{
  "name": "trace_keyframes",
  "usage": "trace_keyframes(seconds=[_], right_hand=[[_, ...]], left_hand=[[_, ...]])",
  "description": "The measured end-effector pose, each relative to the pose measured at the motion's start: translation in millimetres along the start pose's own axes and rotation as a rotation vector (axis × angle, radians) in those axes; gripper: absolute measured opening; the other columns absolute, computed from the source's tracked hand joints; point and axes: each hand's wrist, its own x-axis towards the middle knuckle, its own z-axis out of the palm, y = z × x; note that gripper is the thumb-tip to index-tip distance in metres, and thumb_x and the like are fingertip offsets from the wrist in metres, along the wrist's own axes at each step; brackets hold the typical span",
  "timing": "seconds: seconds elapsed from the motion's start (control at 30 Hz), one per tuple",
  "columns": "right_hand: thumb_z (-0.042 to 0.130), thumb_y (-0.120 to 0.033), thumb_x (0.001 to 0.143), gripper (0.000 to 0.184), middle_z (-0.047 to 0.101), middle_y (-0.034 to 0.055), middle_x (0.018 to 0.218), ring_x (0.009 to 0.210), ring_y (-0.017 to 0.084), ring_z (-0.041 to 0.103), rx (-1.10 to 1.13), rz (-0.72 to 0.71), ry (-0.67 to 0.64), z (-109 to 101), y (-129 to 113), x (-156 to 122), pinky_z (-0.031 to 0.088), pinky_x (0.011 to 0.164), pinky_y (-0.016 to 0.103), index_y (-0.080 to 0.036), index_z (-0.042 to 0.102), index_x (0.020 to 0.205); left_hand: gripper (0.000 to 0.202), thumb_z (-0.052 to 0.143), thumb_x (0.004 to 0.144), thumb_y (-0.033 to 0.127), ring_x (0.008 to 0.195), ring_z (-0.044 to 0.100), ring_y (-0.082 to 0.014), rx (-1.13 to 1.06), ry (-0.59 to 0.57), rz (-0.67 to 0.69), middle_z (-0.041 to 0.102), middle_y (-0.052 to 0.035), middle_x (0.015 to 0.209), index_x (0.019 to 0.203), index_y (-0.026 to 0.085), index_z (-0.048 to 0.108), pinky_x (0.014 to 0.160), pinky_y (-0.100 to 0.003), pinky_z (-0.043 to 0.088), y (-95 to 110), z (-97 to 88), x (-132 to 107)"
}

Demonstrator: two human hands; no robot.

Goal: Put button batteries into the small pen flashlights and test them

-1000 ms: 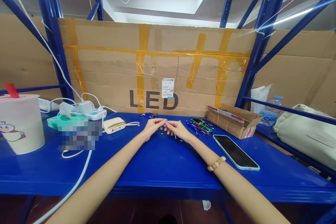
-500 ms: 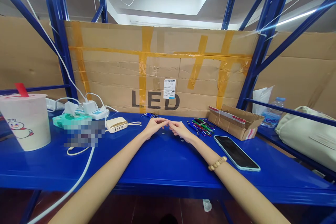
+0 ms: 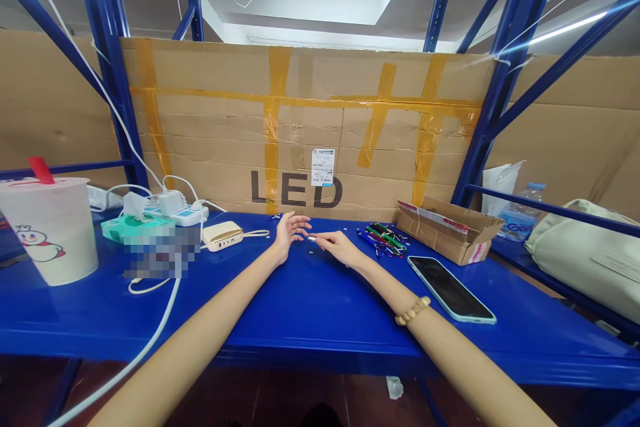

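My right hand [image 3: 340, 247] is closed in a pinch, and a small pale, shiny piece [image 3: 312, 238] sticks out of its fingertips; its kind is too small to make out. Just left of that piece, my left hand [image 3: 290, 235] is open with its fingers apart and nothing visible in it. Both hands are over the blue tabletop [image 3: 305, 307]. A heap of slim blue, green, red and black metallic items [image 3: 384, 240] lies to the right of my right hand. Behind my left hand a few similar blue items [image 3: 275, 217] are mostly hidden.
To the right are a phone [image 3: 451, 289], an open cardboard box [image 3: 453, 230], a water bottle [image 3: 523, 212] and a pale bag [image 3: 587, 253]. On the left stand a cup [image 3: 53, 233], a power bank [image 3: 223, 237] and a power strip [image 3: 187, 215] with cables.
My hands were touching at the fingertips and are now apart. My left hand has turned and spread its fingers, and the small shiny piece in my right fingers has come into sight.
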Motion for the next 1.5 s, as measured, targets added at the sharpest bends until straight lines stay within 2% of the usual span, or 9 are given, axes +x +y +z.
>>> trace_keyframes(seconds=[0.13,0.23,0.4,0.6,0.83,1.0,1.1,1.23,1.5], right_hand=[[0.047,-0.048,0.075,0.048,0.043,-0.0033,0.056,0.053,0.008,0.03,-0.017,0.011,0.01,-0.6,2.6,1.0,0.025,0.05,0.022,-0.011,0.067,0.098],[0.048,-0.049,0.074,0.05,0.042,-0.0032,0.055,0.053,0.008,0.03,-0.007,0.033,0.015,0.1,4.2,1.3,0.026,0.051,0.022,-0.01,0.068,0.096],[0.048,-0.049,0.074,0.045,0.044,-0.0036,0.056,0.054,0.009,0.03,-0.035,0.032,0.021,1.4,4.0,1.1,0.026,0.052,0.023,-0.011,0.068,0.086],[0.045,-0.044,0.077,0.038,0.031,-0.0054,0.052,0.053,0.008,0.025,-0.065,-0.033,-0.005,1.4,4.0,1.0,0.02,0.05,0.023,-0.013,0.059,0.062],[0.045,-0.045,0.076,0.039,0.035,-0.005,0.054,0.052,0.008,0.027,-0.05,0.035,-0.001,1.5,5.5,0.5,0.022,0.05,0.023,-0.012,0.065,0.079],[0.046,-0.048,0.076,0.042,0.041,-0.0039,0.054,0.052,0.008,0.031,-0.052,0.04,0.007,1.1,5.4,0.3,0.025,0.05,0.022,-0.011,0.066,0.078],[0.046,-0.048,0.077,0.043,0.051,-0.0018,0.056,0.053,0.009,0.037,-0.052,0.028,0.01,1.5,6.5,0.2,0.03,0.052,0.023,-0.011,0.068,0.08],[0.051,-0.046,0.075,0.04,0.067,0.004,0.079,0.069,0.016,0.054,-0.019,-0.006,0.001,1.9,8.5,0.3,0.04,0.065,0.025,-0.013,0.069,0.088],[0.056,-0.043,0.073,0.036,0.07,0.006,0.088,0.082,0.023,0.06,-0.039,0.003,0.034,1.8,5.7,0.6,0.043,0.074,0.03,-0.014,0.071,0.087]], left_hand=[[0.049,0.029,0.074,0.045,0.082,0.056,-0.02,0.135,-0.112,0.06,0.066,-0.0088,0.094,0.085,0.013,0.065,0.067,-0.029,0.037,1.7,-3.7,-0.6],[0.052,0.026,0.075,0.045,0.091,0.054,-0.0227,0.17,-0.114,0.072,0.065,-0.0088,0.1,0.09,0.013,0.064,0.074,-0.032,0.035,3.3,-8.8,-0.3],[0.052,0.026,0.075,0.047,0.093,0.054,-0.024,0.156,-0.125,0.043,0.065,-0.0093,0.099,0.087,0.013,0.065,0.076,-0.033,0.035,0.7,-7.3,-2.4],[0.051,0.027,0.075,0.046,0.092,0.055,-0.0246,0.164,-0.185,0.006,0.066,-0.0094,0.093,0.079,0.013,0.066,0.076,-0.033,0.034,-4.0,-0.1,-4.2],[0.05,0.029,0.075,0.046,0.082,0.057,-0.0216,-0.009,-0.156,-0.022,0.067,-0.0095,0.085,0.079,0.012,0.066,0.072,-0.03,0.037,-2.5,-1.3,-2.6],[0.051,0.029,0.074,0.048,0.078,0.058,-0.0209,-0.069,-0.137,-0.046,0.067,-0.0096,0.083,0.078,0.012,0.065,0.07,-0.028,0.038,-1.3,0.9,-3.4],[0.051,0.029,0.073,0.049,0.079,0.058,-0.0211,-0.058,-0.142,-0.047,0.067,-0.0096,0.083,0.078,0.012,0.065,0.07,-0.029,0.038,-2.0,1.5,-3.2],[0.051,0.029,0.073,0.048,0.083,0.058,-0.0226,-0.001,-0.145,-0.039,0.067,-0.0103,0.085,0.078,0.012,0.064,0.073,-0.031,0.038,-4.0,1.4,-2.1],[0.052,0.026,0.075,0.048,0.087,0.057,-0.0226,0.08,-0.151,-0.037,0.067,-0.0104,0.088,0.079,0.012,0.063,0.074,-0.031,0.039,-3.6,2.6,-3.9]])
